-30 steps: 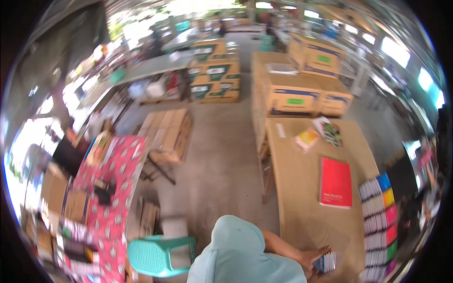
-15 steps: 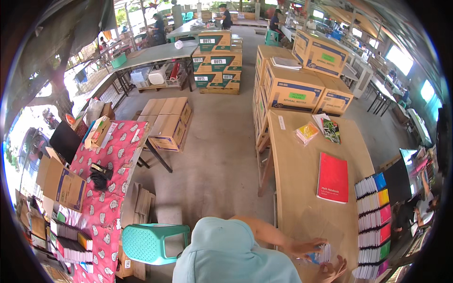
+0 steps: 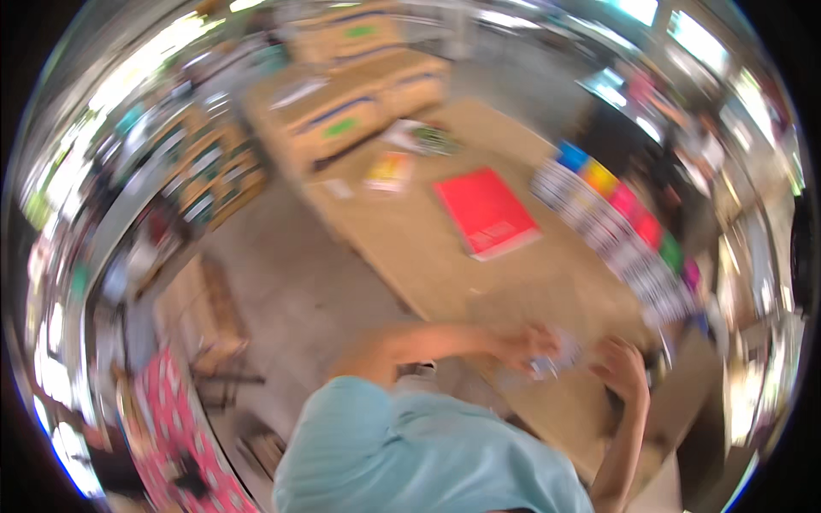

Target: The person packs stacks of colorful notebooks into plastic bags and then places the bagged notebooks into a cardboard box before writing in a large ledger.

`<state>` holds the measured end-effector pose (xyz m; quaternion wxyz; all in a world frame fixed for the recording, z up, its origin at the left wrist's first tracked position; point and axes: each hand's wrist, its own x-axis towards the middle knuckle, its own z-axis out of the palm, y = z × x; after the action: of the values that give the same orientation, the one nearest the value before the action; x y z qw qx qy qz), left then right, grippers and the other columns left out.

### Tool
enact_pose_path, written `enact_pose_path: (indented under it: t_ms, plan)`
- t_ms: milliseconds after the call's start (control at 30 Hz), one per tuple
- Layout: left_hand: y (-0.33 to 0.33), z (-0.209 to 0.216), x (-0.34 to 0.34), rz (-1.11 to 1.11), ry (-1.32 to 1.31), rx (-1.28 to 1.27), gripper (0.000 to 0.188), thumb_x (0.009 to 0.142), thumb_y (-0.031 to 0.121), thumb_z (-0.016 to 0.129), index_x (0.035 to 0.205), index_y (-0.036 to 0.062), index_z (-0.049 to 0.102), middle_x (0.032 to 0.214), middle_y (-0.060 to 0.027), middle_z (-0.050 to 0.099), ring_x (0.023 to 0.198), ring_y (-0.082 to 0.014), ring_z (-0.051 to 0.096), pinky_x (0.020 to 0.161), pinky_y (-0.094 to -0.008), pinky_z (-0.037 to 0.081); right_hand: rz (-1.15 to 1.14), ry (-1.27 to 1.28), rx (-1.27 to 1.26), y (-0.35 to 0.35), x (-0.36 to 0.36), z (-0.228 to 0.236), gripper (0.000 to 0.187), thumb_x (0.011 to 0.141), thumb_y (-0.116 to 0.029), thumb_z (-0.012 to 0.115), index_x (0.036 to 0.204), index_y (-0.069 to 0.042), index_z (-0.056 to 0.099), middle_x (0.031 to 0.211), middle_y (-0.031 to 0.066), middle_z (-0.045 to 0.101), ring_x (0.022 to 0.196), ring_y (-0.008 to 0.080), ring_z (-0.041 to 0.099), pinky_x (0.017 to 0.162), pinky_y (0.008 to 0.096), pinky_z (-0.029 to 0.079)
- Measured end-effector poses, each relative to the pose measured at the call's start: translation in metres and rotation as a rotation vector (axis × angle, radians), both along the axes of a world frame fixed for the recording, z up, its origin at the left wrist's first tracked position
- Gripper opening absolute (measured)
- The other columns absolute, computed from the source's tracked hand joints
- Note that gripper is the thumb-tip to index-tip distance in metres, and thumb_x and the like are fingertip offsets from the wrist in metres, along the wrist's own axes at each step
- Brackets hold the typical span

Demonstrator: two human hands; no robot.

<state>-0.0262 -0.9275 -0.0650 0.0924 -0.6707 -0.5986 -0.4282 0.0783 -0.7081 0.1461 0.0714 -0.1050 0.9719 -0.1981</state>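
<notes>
The frame is blurred. The left hand (image 3: 522,344) is closed on a small pale packet (image 3: 552,359) just above the table (image 3: 445,265). The right hand (image 3: 623,369) hovers beside it, fingers curled; its grip cannot be told. A red book (image 3: 486,211) lies farther up, with a row of coloured booklets (image 3: 620,227) at the table's right edge

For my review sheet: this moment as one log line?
left hand on small packet | right hand beside it | wooden table | red book farther back | picture blurred
</notes>
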Motion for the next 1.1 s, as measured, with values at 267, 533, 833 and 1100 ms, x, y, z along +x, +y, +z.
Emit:
enact_pose_path:
  t_ms: [267, 533, 833, 1100]
  plan:
    - [-0.006, 0.038, -0.035, -0.091, 0.187, -0.414, 0.077, 0.078, 0.043, 0.075, 0.144, 0.0171, 0.043, 0.144, -0.0099, 0.039, 0.134, -0.0309, 0.04, 0.11, -0.0563, 0.03, 0.243, 0.188, 0.138, 0.037, -0.026, -0.086, 0.015, 0.074, -0.008, 0.066, 0.089, -0.01, 0.064, 0.091, 0.0045, 0.067, 0.073, 0.0297, 0.066, 0.058, 0.0405, 0.053]
    - [-0.004, 0.064, -0.048, -0.159, 0.295, -0.57, 0.081, 0.08, 0.059, 0.065, 0.149, 0.028, 0.036, 0.152, -0.0044, 0.031, 0.142, -0.0249, 0.029, 0.115, -0.062, 0.018, 0.273, 0.019, 0.049, 0.017, -0.038, -0.073, 0.013, 0.08, -0.004, 0.064, 0.092, -0.008, 0.063, 0.083, 0.0067, 0.064, 0.075, 0.0308, 0.066, 0.061, 0.0419, 0.053]
    - [-0.013, 0.058, -0.069, -0.277, 0.092, -0.62, 0.093, 0.078, 0.07, 0.059, 0.154, 0.0307, 0.023, 0.162, -0.0024, 0.016, 0.149, -0.0228, 0.016, 0.118, -0.0614, 0.004, 0.294, 0.058, -0.108, 0.014, -0.059, -0.084, 0.022, 0.079, -0.005, 0.067, 0.099, -0.007, 0.058, 0.089, 0.0075, 0.062, 0.076, 0.0321, 0.066, 0.063, 0.044, 0.052]
    - [0.0, 0.076, -0.069, -0.255, 0.395, -0.758, 0.093, 0.076, 0.071, 0.06, 0.153, 0.0356, 0.024, 0.162, -0.0021, 0.015, 0.149, -0.0232, 0.016, 0.117, -0.0635, 0.006, 0.33, -0.05, -0.164, 0.026, -0.066, -0.096, 0.034, 0.074, -0.006, 0.072, 0.106, -0.016, 0.069, 0.087, 0.0092, 0.065, 0.077, 0.0319, 0.066, 0.065, 0.0401, 0.054]
